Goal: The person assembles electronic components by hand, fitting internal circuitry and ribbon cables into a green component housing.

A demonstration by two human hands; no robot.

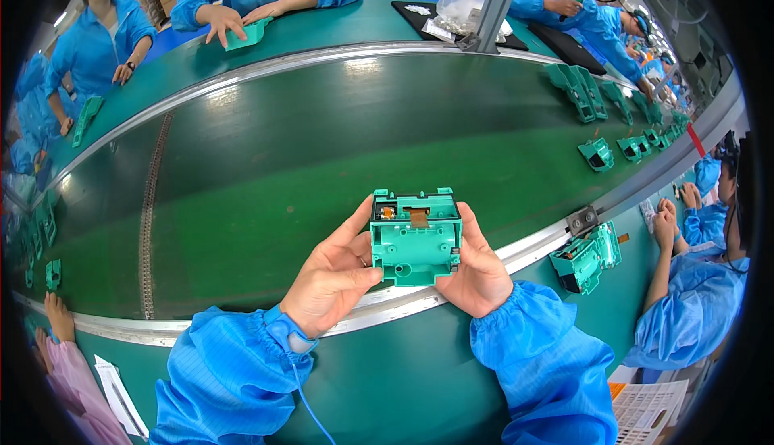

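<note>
Between my two hands I hold a green plastic housing [415,243], raised over the near rail of the conveyor. Its open inner side shows; a brown ribbon cable pokes out near the top, beside a small orange part in a dark slot. My left hand [334,272] grips the left side, thumb at the lower left corner. On the right side, my right hand [477,264] wraps the edge, with some fingers hidden behind the housing. A blue wrist strap [290,334] with a cord circles my left wrist.
A green conveyor belt [266,203] runs across, edged by metal rails. More green housings [597,155] lie on it at the far right. Another housing pair [587,258] rests on the table to my right. A metal post [493,6] stands beyond. Co-workers in blue sit around.
</note>
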